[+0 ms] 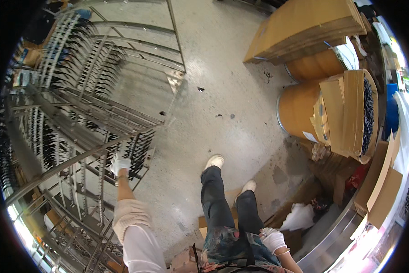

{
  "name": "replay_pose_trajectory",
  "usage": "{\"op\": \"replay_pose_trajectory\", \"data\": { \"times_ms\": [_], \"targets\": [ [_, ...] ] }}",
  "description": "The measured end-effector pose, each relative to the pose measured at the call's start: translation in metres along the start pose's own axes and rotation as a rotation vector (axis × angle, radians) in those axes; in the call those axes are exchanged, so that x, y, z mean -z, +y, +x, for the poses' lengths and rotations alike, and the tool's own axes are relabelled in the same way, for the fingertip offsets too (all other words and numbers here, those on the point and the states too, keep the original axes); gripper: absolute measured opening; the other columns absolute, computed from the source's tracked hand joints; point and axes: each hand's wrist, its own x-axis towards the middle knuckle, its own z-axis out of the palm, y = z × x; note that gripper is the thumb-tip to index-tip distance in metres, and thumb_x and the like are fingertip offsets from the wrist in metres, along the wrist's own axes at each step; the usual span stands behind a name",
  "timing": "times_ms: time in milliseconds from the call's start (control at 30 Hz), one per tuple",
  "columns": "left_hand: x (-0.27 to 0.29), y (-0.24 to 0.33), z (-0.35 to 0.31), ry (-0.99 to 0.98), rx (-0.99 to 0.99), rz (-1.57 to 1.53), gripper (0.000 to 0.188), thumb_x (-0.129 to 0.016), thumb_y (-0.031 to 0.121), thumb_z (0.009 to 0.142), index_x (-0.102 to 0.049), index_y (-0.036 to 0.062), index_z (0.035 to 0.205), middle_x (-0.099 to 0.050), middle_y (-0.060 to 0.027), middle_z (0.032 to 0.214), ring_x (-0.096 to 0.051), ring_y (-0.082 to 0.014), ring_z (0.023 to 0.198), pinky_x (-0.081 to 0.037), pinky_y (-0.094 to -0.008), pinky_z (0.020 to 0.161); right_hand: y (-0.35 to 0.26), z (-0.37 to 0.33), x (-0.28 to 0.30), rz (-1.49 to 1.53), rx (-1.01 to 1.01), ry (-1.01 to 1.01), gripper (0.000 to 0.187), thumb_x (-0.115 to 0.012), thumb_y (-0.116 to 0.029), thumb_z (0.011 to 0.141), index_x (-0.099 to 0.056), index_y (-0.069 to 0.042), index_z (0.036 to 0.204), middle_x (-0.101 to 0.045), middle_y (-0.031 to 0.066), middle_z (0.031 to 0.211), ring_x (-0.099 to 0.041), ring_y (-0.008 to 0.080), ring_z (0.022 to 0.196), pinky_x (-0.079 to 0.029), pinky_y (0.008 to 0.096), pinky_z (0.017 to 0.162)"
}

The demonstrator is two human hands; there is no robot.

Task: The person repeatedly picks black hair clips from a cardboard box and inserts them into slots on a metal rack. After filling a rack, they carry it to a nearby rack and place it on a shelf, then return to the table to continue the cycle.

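So the thing being handled here is a tall metal rack (pixel 77 118) on the person's left, a wheeled-looking frame of steel bars with rows of dark slim parts (pixel 138 150) hanging off its rails. The left hand (pixel 119 164), in a white glove, is up against the lower corner of the rack, right at one of those hanging rows, fingers curled onto the rail or the parts there; I honestly can't tell which it's gripping, just that it's closed around something at that spot. The right hand (pixel 273 240), also gloved in white, sits low by the hip, loosely curled and holding nothing that I can see. If you ask me, doing this bit well means keeping the grip on a solid bar instead of the dangling pieces, and standing square with both feet planted like they are on the concrete floor (pixel 222 77), so nothing swings or snags. Further out on the right there are round brown drums (pixel 300 111), a cardboard box (pixel 354 113) packed with dark rods, a stack of flat cardboard (pixel 304 27) and a crumpled white bag (pixel 300 217).
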Motion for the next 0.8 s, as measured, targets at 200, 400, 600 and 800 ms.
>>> {"op": "replay_pose_trajectory", "data": {
  "times_ms": [200,400,600,800],
  "targets": [
    [-0.038,-0.013,0.015,-0.191,-0.149,-0.7,0.04,-0.063,0.033,0.091,-0.068,0.0001,0.114,-0.071,-0.0241,0.105,-0.067,-0.0368,0.095,-0.051,-0.0404,0.081,0.006,-0.005,0.001,0.195,-0.094,-0.066,0.024,-0.061,-0.029,0.09,-0.074,-0.013,0.102,-0.073,0.0141,0.101,-0.069,0.0343,0.094,-0.055,0.0451,0.083],
    [-0.054,0.058,-0.129,-0.011,-0.211,-0.368,0.05,-0.057,0.049,0.091,-0.074,0.0029,0.084,-0.069,-0.0246,0.087,-0.068,-0.0431,0.086,-0.054,-0.0502,0.077,-0.022,-0.019,0.034,0.245,0.128,0.121,0.022,-0.064,-0.028,0.089,-0.074,-0.013,0.101,-0.072,0.0141,0.092,-0.068,0.0361,0.088,-0.054,0.0471,0.078],
    [0.045,0.121,-0.317,0.165,-0.785,-0.428,0.038,-0.066,0.036,0.088,-0.064,0.0062,0.064,-0.063,-0.0174,0.064,-0.063,-0.0378,0.06,-0.05,-0.0458,0.058,-0.026,-0.026,0.103,0.412,0.247,0.481,0.013,-0.068,-0.018,0.087,-0.073,-0.012,0.097,-0.071,0.0119,0.089,-0.068,0.0331,0.084,-0.055,0.0419,0.076],
    [0.219,0.182,-0.549,0.752,-1.357,-0.47,0.032,-0.083,0.018,0.073,-0.053,0.0136,0.065,-0.047,-0.0061,0.058,-0.048,-0.0276,0.057,-0.037,-0.0424,0.058,0.025,-0.119,0.168,0.649,0.299,0.717,0.054,-0.061,-0.036,0.095,-0.055,-0.002,0.136,-0.062,0.0236,0.126,-0.062,0.0387,0.112,-0.05,0.0407,0.096]
  ]
}}
